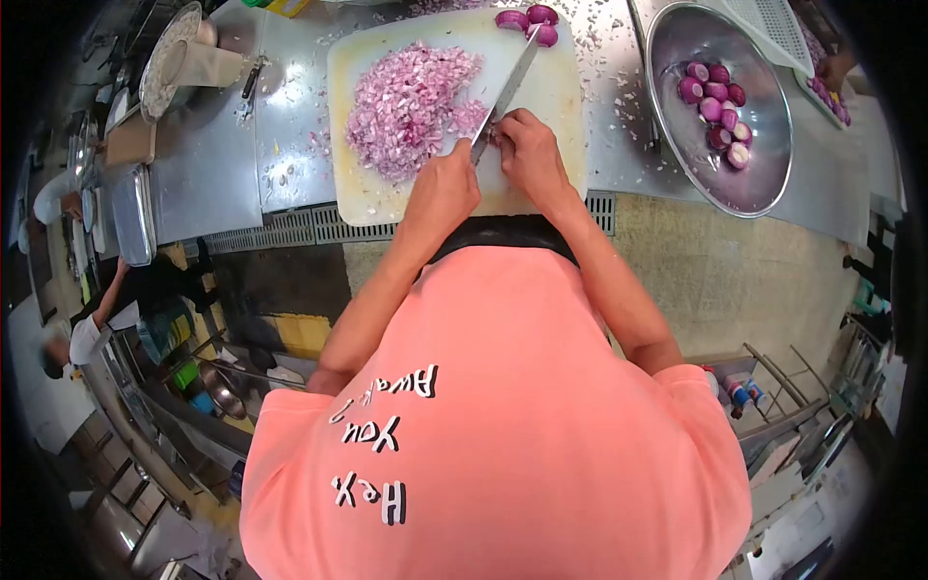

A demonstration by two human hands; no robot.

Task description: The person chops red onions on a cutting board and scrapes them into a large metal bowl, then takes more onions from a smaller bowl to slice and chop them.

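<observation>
1. We see the knife (pixel 507 90) above the white cutting board (pixel 372 205), its blade slanting away from us and its tip by the onion pieces (pixel 545 36) at the far right part of the board.
2. Our left hand (pixel 447 184) holds the knife at its handle end; the fingers are clamped around it.
3. Our right hand (pixel 529 157) is just beside the blade, on its right. Its fingers are bent and close together; we cannot tell what is between their tips.
4. Left of the blade, we see the chopped onion (pixel 401 111), a wide pile of small purple and white bits. Other bits are scattered on the metal table (pixel 619 159).
5. To the right of the board, we have a large metal bowl (pixel 710 179) with peeled purple onions (pixel 716 108) inside. Beyond it is a white perforated tray (pixel 773 34), and near this a co-worker's hand (pixel 836 70) at some cut onions (pixel 829 101).
6. On the left side, we see a plastic jug (pixel 211 67) beside a metal container (pixel 170 63) with pale contents, and a small black-handled tool (pixel 251 82).
7. Farther left there is a metal tray (pixel 134 215), and another person (pixel 92 338) has an arm stretched toward it.
</observation>
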